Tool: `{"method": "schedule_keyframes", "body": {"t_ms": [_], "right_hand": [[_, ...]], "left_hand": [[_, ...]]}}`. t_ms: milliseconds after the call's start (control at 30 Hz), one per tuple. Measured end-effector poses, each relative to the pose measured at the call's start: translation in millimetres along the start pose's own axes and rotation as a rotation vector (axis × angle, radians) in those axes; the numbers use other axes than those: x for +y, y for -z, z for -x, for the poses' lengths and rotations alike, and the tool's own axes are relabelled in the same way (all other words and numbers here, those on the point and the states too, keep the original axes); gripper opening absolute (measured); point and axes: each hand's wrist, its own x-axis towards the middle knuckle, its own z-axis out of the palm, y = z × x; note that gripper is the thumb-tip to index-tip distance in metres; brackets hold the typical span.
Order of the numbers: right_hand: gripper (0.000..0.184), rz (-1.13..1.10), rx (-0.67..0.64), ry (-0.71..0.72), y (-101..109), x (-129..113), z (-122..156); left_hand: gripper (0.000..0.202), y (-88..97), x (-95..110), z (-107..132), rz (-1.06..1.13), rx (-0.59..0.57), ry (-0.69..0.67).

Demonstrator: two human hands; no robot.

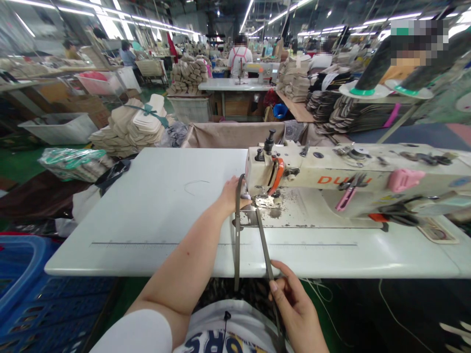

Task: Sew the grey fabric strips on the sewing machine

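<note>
A narrow grey-brown strap runs from under the presser foot of a sewing machine down toward my lap. My right hand pinches this strap between thumb and fingers, just off the table's front edge. Close to the needle area, left of the machine head, my left hand is closed around the strap, thumb pointing toward the foot. Some of its fingers are hidden by the machine head and the strap. Another length of the strap loops up in front of this hand and hangs over the table edge.
The white table has a printed ruler line and a loose thread. Pink-handled snips hang on the machine. A blue basket stands at left. Stacks of fabric pieces and other people at machines are behind.
</note>
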Motion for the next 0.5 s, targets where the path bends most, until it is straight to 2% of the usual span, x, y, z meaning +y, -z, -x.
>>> {"method": "schedule_keyframes", "body": {"t_ms": [333,500], "right_hand": [[0.072,0.014,-0.011,-0.027,-0.1,-37.0,2.9],[0.072,0.006,-0.006,-0.029,-1.5,-39.0,1.1]], "left_hand": [[0.056,4.0,6.5,2.9,0.062,0.023,-0.009],[0.049,4.6,6.9,2.9,0.036,0.000,-0.044]]}}
